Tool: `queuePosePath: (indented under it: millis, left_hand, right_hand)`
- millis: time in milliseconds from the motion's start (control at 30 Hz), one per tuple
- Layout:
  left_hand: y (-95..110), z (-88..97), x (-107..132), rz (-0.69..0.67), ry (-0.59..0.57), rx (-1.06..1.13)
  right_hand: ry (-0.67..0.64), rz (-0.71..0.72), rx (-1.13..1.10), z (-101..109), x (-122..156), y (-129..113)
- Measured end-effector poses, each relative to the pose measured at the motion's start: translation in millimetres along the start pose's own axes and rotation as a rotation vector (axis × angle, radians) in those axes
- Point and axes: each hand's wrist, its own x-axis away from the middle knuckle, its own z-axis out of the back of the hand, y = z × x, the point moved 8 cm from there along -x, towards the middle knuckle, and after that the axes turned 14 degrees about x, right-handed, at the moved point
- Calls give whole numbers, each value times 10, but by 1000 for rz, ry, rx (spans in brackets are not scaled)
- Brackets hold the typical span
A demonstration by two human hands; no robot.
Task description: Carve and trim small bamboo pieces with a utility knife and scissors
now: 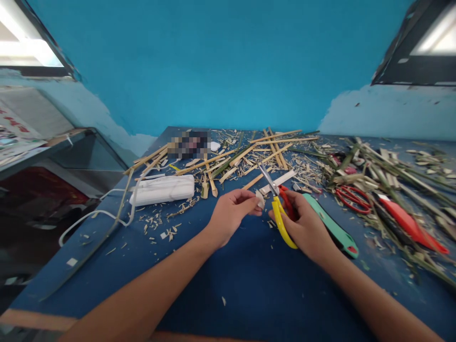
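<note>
My right hand (305, 227) grips a pair of scissors with one yellow and one red handle (281, 213), blades pointing up and away. My left hand (231, 211) pinches a small pale piece (260, 198) right beside the blades. Both hands hover over the blue table (249, 275) near its middle. A teal-handled tool (333, 227) lies just right of my right hand.
Bamboo strips (274, 142) and shavings litter the far half of the table. A white power strip (163, 189) with its cable lies at the left. Red-handled scissors (352, 198) and a red tool (409, 224) lie among green stalks at the right.
</note>
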Motion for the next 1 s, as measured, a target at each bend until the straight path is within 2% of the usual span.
queuePosePath:
  millis: [167, 367, 700, 1000]
  left_hand:
    - [87, 189, -65, -71, 171, 165]
    - [89, 204, -58, -84, 189, 299]
    - [68, 125, -41, -62, 121, 355]
    - [70, 123, -24, -51, 143, 355]
  right_hand:
    - [41, 123, 266, 68, 20, -103]
    - [41, 192, 492, 75, 89, -262]
    - [20, 193, 516, 23, 103, -274]
    - [39, 210, 477, 52, 104, -297]
